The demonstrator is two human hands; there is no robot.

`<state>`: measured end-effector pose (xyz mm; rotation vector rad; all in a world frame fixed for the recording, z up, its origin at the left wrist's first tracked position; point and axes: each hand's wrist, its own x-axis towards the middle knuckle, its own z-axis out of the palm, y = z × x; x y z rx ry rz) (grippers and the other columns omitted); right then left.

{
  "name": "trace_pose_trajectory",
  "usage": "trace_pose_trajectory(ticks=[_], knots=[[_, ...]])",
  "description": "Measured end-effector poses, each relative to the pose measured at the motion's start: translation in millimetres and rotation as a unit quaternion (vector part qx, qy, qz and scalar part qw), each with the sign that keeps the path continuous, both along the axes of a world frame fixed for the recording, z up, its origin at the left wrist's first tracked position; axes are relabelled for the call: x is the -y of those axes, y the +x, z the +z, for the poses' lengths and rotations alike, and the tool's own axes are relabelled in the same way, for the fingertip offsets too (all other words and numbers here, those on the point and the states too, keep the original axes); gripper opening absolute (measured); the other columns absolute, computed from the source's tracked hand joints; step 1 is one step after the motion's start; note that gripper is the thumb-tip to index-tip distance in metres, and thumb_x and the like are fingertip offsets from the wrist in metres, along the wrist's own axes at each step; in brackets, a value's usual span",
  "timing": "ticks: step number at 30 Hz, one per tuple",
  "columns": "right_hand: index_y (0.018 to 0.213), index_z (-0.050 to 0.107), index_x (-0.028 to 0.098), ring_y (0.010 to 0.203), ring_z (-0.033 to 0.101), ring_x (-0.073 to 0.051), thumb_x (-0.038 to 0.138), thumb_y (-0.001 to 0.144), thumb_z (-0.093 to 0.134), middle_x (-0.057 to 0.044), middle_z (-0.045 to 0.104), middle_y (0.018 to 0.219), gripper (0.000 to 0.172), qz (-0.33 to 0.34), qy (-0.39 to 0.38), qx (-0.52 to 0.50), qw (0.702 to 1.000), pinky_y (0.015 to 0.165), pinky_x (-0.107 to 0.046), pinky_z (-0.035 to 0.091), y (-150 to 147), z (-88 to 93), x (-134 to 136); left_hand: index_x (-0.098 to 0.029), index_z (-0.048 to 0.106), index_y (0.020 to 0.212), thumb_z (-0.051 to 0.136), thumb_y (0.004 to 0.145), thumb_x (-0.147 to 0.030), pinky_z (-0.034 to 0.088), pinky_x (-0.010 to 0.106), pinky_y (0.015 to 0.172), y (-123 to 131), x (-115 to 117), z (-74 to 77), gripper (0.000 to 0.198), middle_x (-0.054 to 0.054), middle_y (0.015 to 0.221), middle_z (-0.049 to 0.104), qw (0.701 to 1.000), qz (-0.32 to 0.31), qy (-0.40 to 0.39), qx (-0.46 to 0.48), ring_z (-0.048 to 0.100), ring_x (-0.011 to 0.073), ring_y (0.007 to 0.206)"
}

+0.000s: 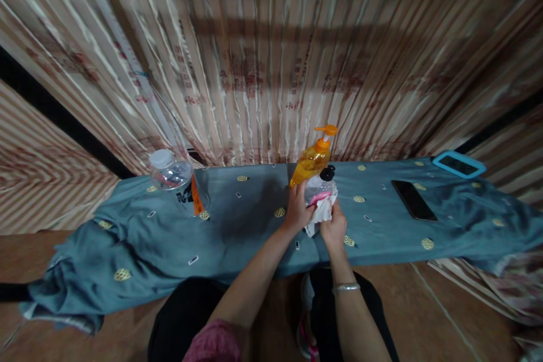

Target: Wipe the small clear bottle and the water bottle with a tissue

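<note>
Left hand (pixel 298 210): grip pinching clear plastic bottle with black top (pixel 323 186) | right hand (pixel 335 228): grip pinching crumpled white tissue (pixel 324 210) against same bottle | bottle just before amber pump bottle (pixel 311 165), over teal cloth-covered tabletop (pixel 250 232); base contact unclear | 1 black rectangular phone (pixel 413 201) farther right

A pink sleeve (pixel 215 344) is showing at 7 o'clock, a silver bangle (pixel 348 287) is gleaming at 5, black trousers (pixel 182 317) are showing at both, a pink-trimmed shoe (pixel 304 340) is showing near 6.
</note>
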<state>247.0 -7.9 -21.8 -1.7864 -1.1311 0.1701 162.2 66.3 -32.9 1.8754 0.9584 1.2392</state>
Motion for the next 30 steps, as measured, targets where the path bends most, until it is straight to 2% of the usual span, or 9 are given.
trace_pose_trajectory(ticks=[3, 5, 9, 12, 16, 20, 25, 27, 30], knots=[[0.118, 0.059, 0.011, 0.089, 0.064, -0.028, 0.045, 0.093, 0.029, -0.018, 0.069, 0.101, 0.052, 0.002, -0.010, -0.012, 1.000, 0.074, -0.034, 0.044, -2.6, -2.4, 5.5, -0.017, 0.036, 0.136, 0.070, 0.067, -0.018, 0.035, 0.046, 0.105, -5.7, 4.4, -8.9, 0.077, 0.014, 0.128, 0.050, 1.000, 0.011, 0.017, -0.015, 0.045, 0.0291, 0.122], [0.116, 0.060, 0.011, 0.090, 0.063, -0.028, 0.048, 0.093, 0.026, -0.019, 0.069, 0.101, 0.055, -0.002, -0.026, -0.016, 1.000, 0.074, -0.034, 0.043, -4.8, -5.7, 8.9, -0.017, 0.038, 0.134, 0.069, 0.066, -0.016, 0.038, 0.045, 0.103, -9.2, 8.3, -18.9, 0.074, 0.014, 0.126, 0.050, 1.000, 0.030, -0.001, -0.006, 0.046, 0.0278, 0.120], [0.114, 0.061, 0.010, 0.085, 0.064, -0.028, 0.048, 0.093, 0.026, -0.020, 0.069, 0.097, 0.056, -0.015, -0.070, -0.013, 0.997, 0.070, -0.033, 0.041, -8.2, -13.2, 11.6, -0.018, 0.048, 0.119, 0.067, 0.068, -0.014, 0.047, 0.040, 0.087, -12.4, 13.2, -38.4, 0.055, 0.011, 0.118, 0.051, 0.994, 0.051, -0.092, 0.011, 0.052, 0.0240, 0.109], [0.116, 0.060, 0.011, 0.084, 0.063, -0.027, 0.046, 0.092, 0.026, -0.020, 0.069, 0.098, 0.054, -0.013, -0.066, -0.007, 0.998, 0.069, -0.033, 0.041, -8.2, -15.7, 8.5, -0.019, 0.052, 0.110, 0.068, 0.070, -0.019, 0.049, 0.037, 0.083, -10.9, 12.6, -42.4, 0.043, 0.010, 0.113, 0.052, 0.992, 0.058, -0.112, 0.022, 0.053, 0.0221, 0.104], [0.110, 0.062, 0.011, 0.081, 0.063, -0.027, 0.048, 0.091, 0.025, -0.019, 0.069, 0.092, 0.056, -0.024, -0.068, -0.012, 0.997, 0.066, -0.032, 0.040, -5.2, -17.3, 5.2, -0.019, 0.052, 0.110, 0.069, 0.070, -0.021, 0.049, 0.038, 0.084, -11.3, 12.6, -37.0, 0.043, 0.010, 0.113, 0.053, 0.990, 0.061, -0.127, 0.032, 0.054, 0.0222, 0.103], [0.093, 0.063, 0.014, 0.072, 0.060, -0.026, 0.057, 0.089, 0.024, -0.015, 0.067, 0.080, 0.059, -0.039, -0.063, -0.023, 0.997, 0.064, -0.033, 0.039, -3.3, -22.0, 15.6, -0.019, 0.047, 0.120, 0.071, 0.065, -0.017, 0.049, 0.040, 0.088, -31.0, 23.8, -32.2, 0.060, 0.011, 0.121, 0.052, 0.988, 0.053, -0.137, 0.044, 0.054, 0.0245, 0.110], [0.067, 0.053, 0.021, 0.059, 0.051, -0.021, 0.069, 0.084, 0.025, -0.006, 0.057, 0.058, 0.058, -0.051, -0.017, -0.025, 0.998, 0.060, -0.033, 0.038, -17.3, -33.9, 55.7, -0.021, 0.043, 0.127, 0.068, 0.070, -0.017, 0.047, 0.043, 0.093, -88.1, 50.1, -18.4, 0.063, 0.013, 0.129, 0.048, 0.988, 0.080, -0.125, 0.051, 0.050, 0.0253, 0.118], [0.069, 0.055, 0.020, 0.062, 0.054, -0.022, 0.071, 0.084, 0.028, -0.007, 0.060, 0.061, 0.059, -0.041, -0.006, -0.032, 0.999, 0.062, -0.033, 0.040, -29.9, -38.9, 76.9, -0.024, 0.043, 0.127, 0.067, 0.072, -0.018, 0.047, 0.043, 0.094, -116.8, 60.1, -6.9, 0.060, 0.011, 0.129, 0.049, 0.987, 0.111, -0.102, 0.055, 0.050, 0.0242, 0.119], [0.087, 0.063, 0.017, 0.082, 0.062, -0.028, 0.067, 0.086, 0.031, -0.014, 0.068, 0.082, 0.059, 0.003, -0.020, -0.039, 0.999, 0.072, -0.036, 0.046, -52.7, -43.5, 105.4, -0.025, 0.043, 0.128, 0.067, 0.074, -0.022, 0.046, 0.042, 0.096, -161.6, 72.0, 14.8, 0.059, 0.010, 0.131, 0.049, 0.984, 0.160, -0.052, 0.063, 0.049, 0.0236, 0.121]])
